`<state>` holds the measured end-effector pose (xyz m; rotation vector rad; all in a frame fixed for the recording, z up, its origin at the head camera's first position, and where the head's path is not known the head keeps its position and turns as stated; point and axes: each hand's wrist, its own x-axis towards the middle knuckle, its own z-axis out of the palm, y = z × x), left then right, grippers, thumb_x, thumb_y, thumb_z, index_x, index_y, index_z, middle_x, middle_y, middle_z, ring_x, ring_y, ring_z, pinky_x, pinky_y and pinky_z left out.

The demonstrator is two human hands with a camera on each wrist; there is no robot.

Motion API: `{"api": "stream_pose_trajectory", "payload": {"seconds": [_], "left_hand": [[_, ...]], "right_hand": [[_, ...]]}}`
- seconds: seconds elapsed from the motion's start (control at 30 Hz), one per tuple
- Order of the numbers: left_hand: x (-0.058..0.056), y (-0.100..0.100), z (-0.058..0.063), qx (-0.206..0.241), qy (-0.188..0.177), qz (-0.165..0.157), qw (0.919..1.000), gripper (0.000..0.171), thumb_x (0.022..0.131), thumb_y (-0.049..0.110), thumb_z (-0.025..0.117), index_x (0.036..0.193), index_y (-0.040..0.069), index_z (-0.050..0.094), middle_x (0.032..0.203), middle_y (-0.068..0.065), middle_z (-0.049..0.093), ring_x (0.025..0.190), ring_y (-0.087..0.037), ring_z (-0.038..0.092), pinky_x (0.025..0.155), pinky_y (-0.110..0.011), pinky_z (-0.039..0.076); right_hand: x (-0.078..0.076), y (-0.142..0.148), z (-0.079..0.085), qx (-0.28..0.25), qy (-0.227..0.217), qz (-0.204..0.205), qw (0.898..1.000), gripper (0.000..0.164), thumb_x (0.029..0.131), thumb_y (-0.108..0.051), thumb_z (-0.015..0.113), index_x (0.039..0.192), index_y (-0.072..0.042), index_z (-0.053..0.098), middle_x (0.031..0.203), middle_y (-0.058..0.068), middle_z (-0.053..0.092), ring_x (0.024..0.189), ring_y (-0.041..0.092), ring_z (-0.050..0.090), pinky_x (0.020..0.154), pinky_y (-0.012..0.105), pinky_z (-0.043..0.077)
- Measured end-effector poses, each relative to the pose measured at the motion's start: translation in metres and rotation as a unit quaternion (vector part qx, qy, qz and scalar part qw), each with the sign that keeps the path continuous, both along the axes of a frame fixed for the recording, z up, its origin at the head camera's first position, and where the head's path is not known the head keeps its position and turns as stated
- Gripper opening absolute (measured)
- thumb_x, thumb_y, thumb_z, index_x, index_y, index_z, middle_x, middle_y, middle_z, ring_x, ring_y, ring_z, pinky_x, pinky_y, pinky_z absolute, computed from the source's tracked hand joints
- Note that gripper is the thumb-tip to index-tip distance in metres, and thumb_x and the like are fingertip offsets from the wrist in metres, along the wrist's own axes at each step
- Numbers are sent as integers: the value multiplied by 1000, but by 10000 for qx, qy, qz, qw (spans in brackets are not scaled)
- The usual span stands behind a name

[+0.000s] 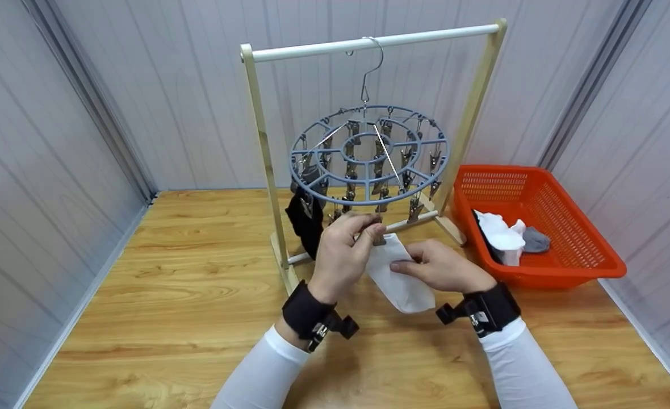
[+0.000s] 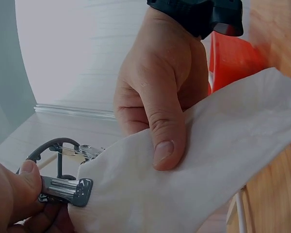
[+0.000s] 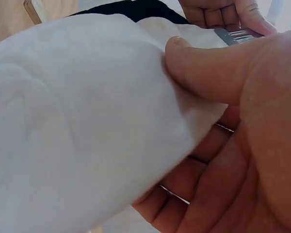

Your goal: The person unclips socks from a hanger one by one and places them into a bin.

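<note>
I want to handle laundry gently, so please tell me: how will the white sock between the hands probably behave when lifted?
The white sock is likely floppy, since its fabric shows soft folds. It seems light for its size, as it looks thin and flat. It is probably not very slippery, because its surface looks matte.

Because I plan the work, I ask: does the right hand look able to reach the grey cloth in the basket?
Probably yes, if the right hand releases the white sock it pinches: the orange basket stands on that side, open at the top, and the grey cloth lies mostly uncovered.
</note>
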<state>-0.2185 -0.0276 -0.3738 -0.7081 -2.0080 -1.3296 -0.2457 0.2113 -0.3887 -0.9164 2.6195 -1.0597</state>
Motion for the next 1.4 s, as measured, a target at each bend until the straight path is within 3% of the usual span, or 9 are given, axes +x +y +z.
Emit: {"api": "stream_pose_trajectory", "payload": {"seconds": [0.23,0.53,0.7,0.9,1.17,1.27,1.4], "left_hand": [[1,0,1,107,-87,158,9998,13,105,8,77,109,-2,85,102,-9,80,93,-20,76,78,-33,62],[0,0,0,152,-130,182,9996,12,103,8,79,108,-1,86,98,-8,80,84,-19,73,71,-31,58],[0,0,0,182,-132,162,9996,11,103,8,79,108,0,86,97,-7,80,80,-16,70,69,-30,56],[1,1,0,155,-164,243,9995,12,103,8,79,108,0,86,99,-7,79,85,-18,72,72,-30,58],[5,4,2,-98,-333,268,9990,20,105,13,78,116,-3,82,106,-11,76,101,-25,74,89,-40,64],[6,5,2,-348,-115,445,9983,26,103,18,82,117,-3,82,105,-11,75,98,-25,72,86,-39,63],[7,4,4,-835,492,903,9912,35,99,26,87,120,-2,82,103,-11,75,94,-26,68,81,-37,60]], "right_hand": [[1,1,3,114,1,-36,9999,21,107,-30,76,96,-13,81,69,-12,52,63,10,52,57,25,38],[0,8,8,203,132,-25,9997,20,106,-31,78,100,-14,86,84,-8,74,73,13,62,64,26,47],[-1,16,11,332,167,-247,9990,20,106,-30,78,97,-14,86,78,-9,70,69,13,58,61,27,42],[-2,26,14,545,243,-595,9964,23,106,-30,78,90,-14,80,65,-12,43,62,11,45,56,26,32],[-3,40,19,768,461,-909,9918,26,106,-32,78,87,-14,76,66,-9,45,64,14,49,56,28,36],[-3,45,20,789,574,-1032,9899,33,106,-32,79,79,-15,68,66,-8,43,64,15,50,58,29,38],[-2,53,23,696,713,-1138,9885,42,106,-28,79,74,-15,55,67,-7,38,65,17,49,60,30,38]]}}
